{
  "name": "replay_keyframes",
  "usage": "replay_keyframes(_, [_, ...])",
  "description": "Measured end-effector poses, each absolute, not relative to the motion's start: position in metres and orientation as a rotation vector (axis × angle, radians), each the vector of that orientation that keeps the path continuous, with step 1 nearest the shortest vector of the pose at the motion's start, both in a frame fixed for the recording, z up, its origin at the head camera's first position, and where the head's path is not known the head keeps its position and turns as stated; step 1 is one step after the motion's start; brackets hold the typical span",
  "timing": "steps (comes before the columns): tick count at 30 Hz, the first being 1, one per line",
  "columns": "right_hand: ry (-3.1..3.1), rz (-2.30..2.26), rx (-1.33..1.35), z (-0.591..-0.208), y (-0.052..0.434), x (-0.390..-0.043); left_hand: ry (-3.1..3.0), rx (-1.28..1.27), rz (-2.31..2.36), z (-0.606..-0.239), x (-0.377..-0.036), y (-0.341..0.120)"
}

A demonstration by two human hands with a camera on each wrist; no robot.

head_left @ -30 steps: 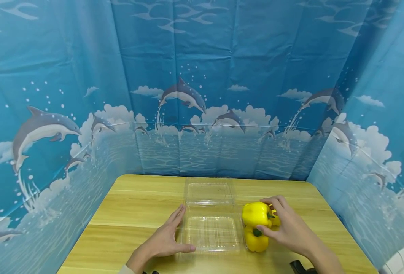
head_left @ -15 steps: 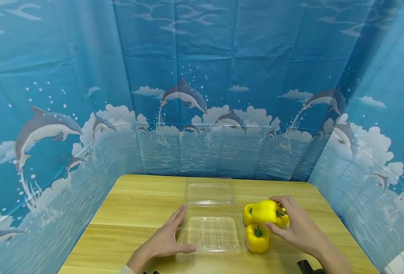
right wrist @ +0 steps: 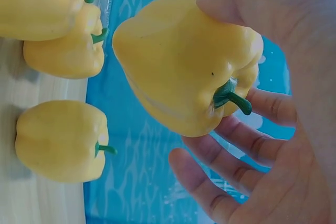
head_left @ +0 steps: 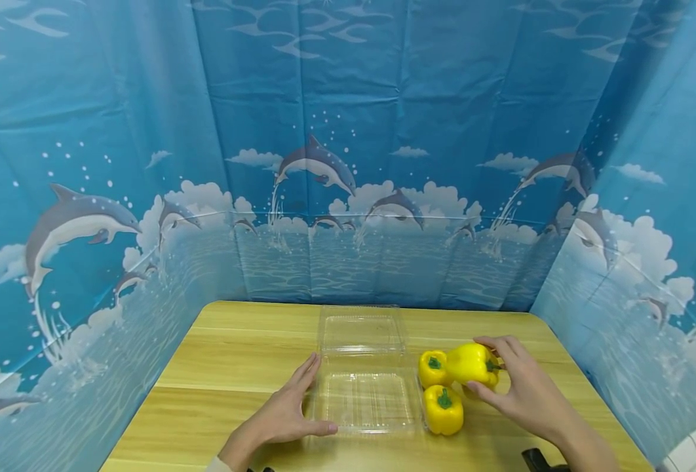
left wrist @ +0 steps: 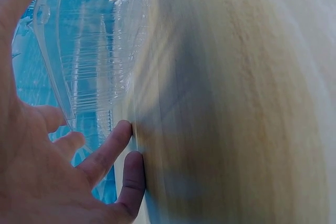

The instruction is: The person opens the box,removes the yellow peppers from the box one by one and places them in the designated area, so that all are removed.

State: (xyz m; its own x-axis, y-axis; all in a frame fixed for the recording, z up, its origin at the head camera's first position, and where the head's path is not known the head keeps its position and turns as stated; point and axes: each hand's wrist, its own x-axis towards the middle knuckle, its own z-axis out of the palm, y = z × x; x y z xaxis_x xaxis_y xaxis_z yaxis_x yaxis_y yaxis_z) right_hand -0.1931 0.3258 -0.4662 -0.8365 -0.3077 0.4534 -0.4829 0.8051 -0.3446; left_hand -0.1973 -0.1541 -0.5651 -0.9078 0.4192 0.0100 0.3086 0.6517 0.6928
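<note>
- right hand (head_left: 525, 393) has its grip wrapped round a yellow pepper (head_left: 472, 364), lifted above the table (head_left: 218, 367) near three other peppers (head_left: 442, 410)
- left hand (head_left: 280, 413) flat, grip relaxed, resting against the clear clamshell box (head_left: 362, 400)

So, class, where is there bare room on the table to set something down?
Bare wood lies left of the left hand and box, and behind the lid. Crowded: right of the box, where peppers cluster by the right hand.
</note>
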Motion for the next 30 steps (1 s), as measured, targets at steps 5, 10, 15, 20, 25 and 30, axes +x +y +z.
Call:
replay_keyframes(5, [-2.59,0.617,0.594,-0.47,0.33,-0.192,2.715,0.597,1.1,-0.566,-0.198,-0.154])
replay_keyframes(10, [-2.593,0.605,0.583,-0.472,0.334,-0.191,2.718,0.587,1.098,-0.566,-0.197,-0.153])
replay_keyframes(15, [-2.627,0.605,0.561,-0.471,0.338,-0.191,2.725,0.593,1.099,-0.565,-0.197,-0.153])
replay_keyframes(20, [-2.664,0.612,0.541,-0.471,0.343,-0.189,2.728,0.59,1.097,-0.564,-0.197,-0.153])
replay_keyframes(25, [-2.669,0.614,0.544,-0.475,0.347,-0.188,2.73,0.594,1.081,-0.565,-0.196,-0.153])
replay_keyframes(30, [-2.683,0.595,0.554,-0.48,0.351,-0.189,2.723,0.599,1.09,-0.565,-0.196,-0.154])
